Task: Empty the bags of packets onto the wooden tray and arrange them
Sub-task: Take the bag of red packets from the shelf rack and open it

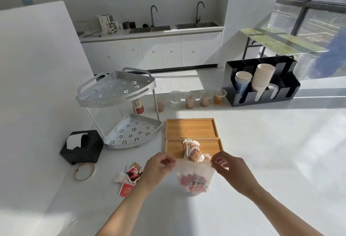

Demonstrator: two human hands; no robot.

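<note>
My left hand (pixel 159 166) and right hand (pixel 231 168) are apart, each pinching 1 top corner of the translucent zip bag of red packets (pixel 192 177), held just above the white worktop (pixel 262 151) near its front edge. Step in hand: opening this bag. Loose red packets (pixel 131 176) lie left of it. Beyond, brown packets (pixel 193 151) sit piled in the nearer of 2 wooden trays (pixel 174 147). Next move, as I judge it: part the seal, lift, invert over that tray.

The clear bag (pixel 193 175) hides the near rim of the wooden tray (pixel 174 148) and blurs the red packets (pixel 192 181) inside it (their print cannot be read). Left of the bag, the left hand (pixel 159 168) covers part of a loose packet pile (pixel 129 176).
</note>
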